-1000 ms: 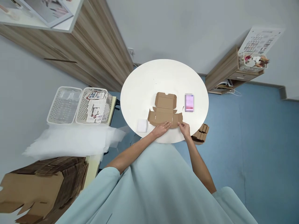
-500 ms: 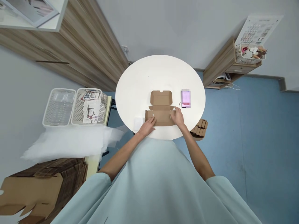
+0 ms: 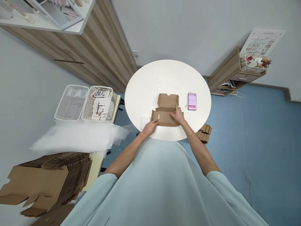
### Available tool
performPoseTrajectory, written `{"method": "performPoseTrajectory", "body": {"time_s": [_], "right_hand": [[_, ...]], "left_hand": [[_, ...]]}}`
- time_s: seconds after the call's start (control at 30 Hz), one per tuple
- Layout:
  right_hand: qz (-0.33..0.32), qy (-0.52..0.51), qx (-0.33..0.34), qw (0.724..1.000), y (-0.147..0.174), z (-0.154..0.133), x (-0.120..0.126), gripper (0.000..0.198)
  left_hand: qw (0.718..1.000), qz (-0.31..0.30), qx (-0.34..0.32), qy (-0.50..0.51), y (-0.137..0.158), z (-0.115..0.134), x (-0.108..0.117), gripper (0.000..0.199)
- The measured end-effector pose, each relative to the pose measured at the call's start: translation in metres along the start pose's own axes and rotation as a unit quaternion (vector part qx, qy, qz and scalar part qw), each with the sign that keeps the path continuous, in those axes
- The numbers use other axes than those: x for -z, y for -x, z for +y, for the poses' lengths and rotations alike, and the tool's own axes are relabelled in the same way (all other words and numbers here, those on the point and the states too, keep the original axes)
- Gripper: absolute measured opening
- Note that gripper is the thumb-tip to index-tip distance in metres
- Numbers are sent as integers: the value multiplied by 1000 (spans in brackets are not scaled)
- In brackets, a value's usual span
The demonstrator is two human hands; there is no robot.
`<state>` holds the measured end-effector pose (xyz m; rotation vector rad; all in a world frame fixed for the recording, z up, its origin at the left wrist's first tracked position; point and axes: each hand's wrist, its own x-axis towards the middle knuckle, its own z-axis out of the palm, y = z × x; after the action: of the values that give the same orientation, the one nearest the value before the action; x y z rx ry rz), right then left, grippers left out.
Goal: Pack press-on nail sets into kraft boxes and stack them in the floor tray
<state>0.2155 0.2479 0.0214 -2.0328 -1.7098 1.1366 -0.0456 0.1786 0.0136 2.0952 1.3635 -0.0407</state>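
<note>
A partly folded brown cardboard box (image 3: 166,118) lies on the round white table (image 3: 145,84), with its lid panel (image 3: 168,100) spread flat towards the far side. My left hand (image 3: 150,128) is at the box's near left corner, its fingers closed on the edge. My right hand (image 3: 178,116) reaches over the right part of the box. Its index finger points up along the crease by the lid, and the thumb lies apart on the base panel. A pale slot shows at the left of the base. Under my right hand, the box's right end is partly hidden.
A phone (image 3: 192,102) lies right of the box, and a white square stack (image 3: 145,122) lies left. Small boxes (image 3: 204,133) stand below the table's right edge. On the left are white baskets (image 3: 84,110), white wrapping sheets (image 3: 77,136) and stacked flat cardboard (image 3: 37,183).
My right hand has moved inward over the box, its index finger now at the lid crease. My left hand has drawn back to the near left corner. The camera view has shifted.
</note>
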Motion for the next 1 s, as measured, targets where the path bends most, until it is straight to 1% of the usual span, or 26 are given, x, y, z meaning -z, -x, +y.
{"method": "performPoseTrajectory", "body": {"time_s": [0.07,0.13,0.2,0.3,0.37,0.43,0.5,0.57,0.63,0.7,0.77,0.83,0.93,1.0], "right_hand": [[-10,-14,19,1000,13,6,-6,116],[-30,-18,38,999,27,12,-11,133],[-55,-21,47,997,41,18,-16,145],[-81,-31,43,995,55,23,-18,153],[-84,-33,38,995,60,23,-18,154],[-77,-27,33,996,62,22,-17,152],[-68,-19,27,997,63,21,-17,146],[-61,-9,21,998,63,19,-16,136],[-56,-4,18,998,63,18,-15,125],[-50,-4,15,999,62,17,-15,115],[-40,-7,11,999,62,17,-15,107],[-32,-8,10,999,61,17,-15,103],[-25,-11,20,999,59,20,-17,101],[-22,-14,29,999,59,23,-19,100]], "left_hand": [[1000,6,4,6,1,-2,2,48],[1000,18,10,15,2,-3,3,48],[999,32,20,26,2,-3,4,46],[997,47,51,36,0,-1,5,44],[995,53,79,38,-3,2,7,46],[992,57,103,38,-6,6,10,58],[991,54,119,31,-11,10,14,71],[991,42,126,18,-18,13,21,74],[991,33,126,4,-25,17,27,69],[992,33,125,-3,-31,20,30,59],[992,33,124,-13,-35,23,31,45],[992,29,122,-26,-37,25,30,36],[992,32,119,-36,-35,27,26,35],[991,54,118,-29,-30,25,23,35]]}}
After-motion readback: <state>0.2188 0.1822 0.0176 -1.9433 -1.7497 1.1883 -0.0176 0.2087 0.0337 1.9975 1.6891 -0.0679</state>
